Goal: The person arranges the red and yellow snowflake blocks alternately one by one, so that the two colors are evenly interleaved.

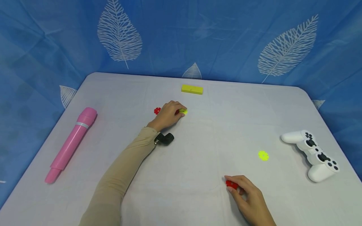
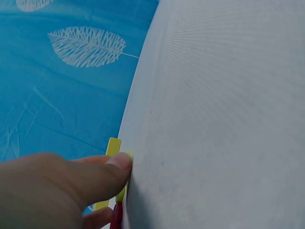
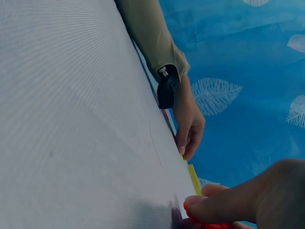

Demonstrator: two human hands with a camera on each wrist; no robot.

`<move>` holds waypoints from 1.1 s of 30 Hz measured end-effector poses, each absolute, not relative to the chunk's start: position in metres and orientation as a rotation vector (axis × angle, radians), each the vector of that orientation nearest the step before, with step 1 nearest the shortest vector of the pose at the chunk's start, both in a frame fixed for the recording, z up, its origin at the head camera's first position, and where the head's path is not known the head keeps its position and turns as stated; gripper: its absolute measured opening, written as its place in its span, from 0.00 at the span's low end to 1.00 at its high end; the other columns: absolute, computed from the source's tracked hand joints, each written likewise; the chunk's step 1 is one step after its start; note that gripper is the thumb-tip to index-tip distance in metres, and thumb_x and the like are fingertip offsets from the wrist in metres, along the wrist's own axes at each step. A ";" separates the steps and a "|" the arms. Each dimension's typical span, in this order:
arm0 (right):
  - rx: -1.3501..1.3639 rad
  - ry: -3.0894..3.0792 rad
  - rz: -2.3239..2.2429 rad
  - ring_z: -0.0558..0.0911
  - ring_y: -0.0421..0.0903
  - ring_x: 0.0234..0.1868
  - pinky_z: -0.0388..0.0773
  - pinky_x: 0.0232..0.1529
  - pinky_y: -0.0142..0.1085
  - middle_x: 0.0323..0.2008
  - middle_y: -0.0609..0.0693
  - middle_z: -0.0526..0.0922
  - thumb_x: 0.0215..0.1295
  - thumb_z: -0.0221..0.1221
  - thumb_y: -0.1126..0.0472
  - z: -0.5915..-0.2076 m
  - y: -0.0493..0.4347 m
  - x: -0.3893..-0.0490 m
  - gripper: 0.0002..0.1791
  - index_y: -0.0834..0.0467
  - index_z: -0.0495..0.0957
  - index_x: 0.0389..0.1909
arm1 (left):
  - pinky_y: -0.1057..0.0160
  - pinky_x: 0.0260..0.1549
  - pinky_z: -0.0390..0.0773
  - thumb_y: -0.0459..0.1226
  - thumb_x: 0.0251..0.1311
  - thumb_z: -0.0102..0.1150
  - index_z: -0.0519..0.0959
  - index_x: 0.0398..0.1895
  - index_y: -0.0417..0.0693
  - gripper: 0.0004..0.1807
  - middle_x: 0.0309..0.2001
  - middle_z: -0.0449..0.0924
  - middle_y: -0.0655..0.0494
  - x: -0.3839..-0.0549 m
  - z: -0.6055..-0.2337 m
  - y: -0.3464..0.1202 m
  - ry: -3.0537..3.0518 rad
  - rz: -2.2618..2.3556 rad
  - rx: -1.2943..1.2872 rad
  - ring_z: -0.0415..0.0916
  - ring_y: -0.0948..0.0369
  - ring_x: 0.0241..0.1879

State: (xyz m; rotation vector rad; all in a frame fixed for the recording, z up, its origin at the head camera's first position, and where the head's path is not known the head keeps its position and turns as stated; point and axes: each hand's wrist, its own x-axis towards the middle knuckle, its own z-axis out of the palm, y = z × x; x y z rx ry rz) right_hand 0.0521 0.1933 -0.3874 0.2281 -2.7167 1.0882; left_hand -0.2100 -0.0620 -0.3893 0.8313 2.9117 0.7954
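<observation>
My left hand is at the far middle of the table, pinching a yellow-green notched disc between thumb and fingers. A red piece shows below the yellow-green one in the left wrist view; whether the two are joined, I cannot tell. Just left of that hand lies a red notched disc, partly covered by it. Near the front right, my right hand grips another red notched disc by its edges. Beyond the right hand, a loose yellow-green notched disc lies flat.
A yellow block sits near the table's back edge. On the left lies a pink microphone-shaped object, slanting. A white game controller rests at the right side. Blue leaf-print cloth hangs behind the white tabletop.
</observation>
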 end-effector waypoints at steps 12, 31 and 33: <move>0.209 -2.748 1.167 0.71 0.28 0.21 0.69 0.21 0.21 0.29 0.43 0.79 0.37 0.69 0.73 -0.380 0.194 0.034 0.21 0.54 0.80 0.36 | 0.56 0.52 0.67 0.41 0.59 0.56 0.78 0.49 0.50 0.15 0.50 0.77 0.54 -0.211 -0.391 -0.061 2.910 0.787 0.831 0.69 0.56 0.54; 0.344 -2.802 1.086 0.71 0.28 0.21 0.72 0.22 0.25 0.28 0.45 0.80 0.41 0.69 0.69 -0.378 0.182 -0.014 0.15 0.56 0.81 0.34 | 0.56 0.52 0.67 0.41 0.58 0.56 0.78 0.48 0.50 0.15 0.50 0.77 0.54 -0.210 -0.390 -0.063 2.912 0.804 0.830 0.69 0.56 0.54; 0.367 -2.789 1.056 0.72 0.30 0.22 0.73 0.23 0.26 0.28 0.44 0.81 0.42 0.68 0.69 -0.376 0.180 -0.023 0.15 0.56 0.81 0.34 | 0.56 0.52 0.67 0.41 0.58 0.56 0.78 0.48 0.50 0.15 0.50 0.78 0.54 -0.210 -0.390 -0.063 2.916 0.800 0.831 0.69 0.56 0.54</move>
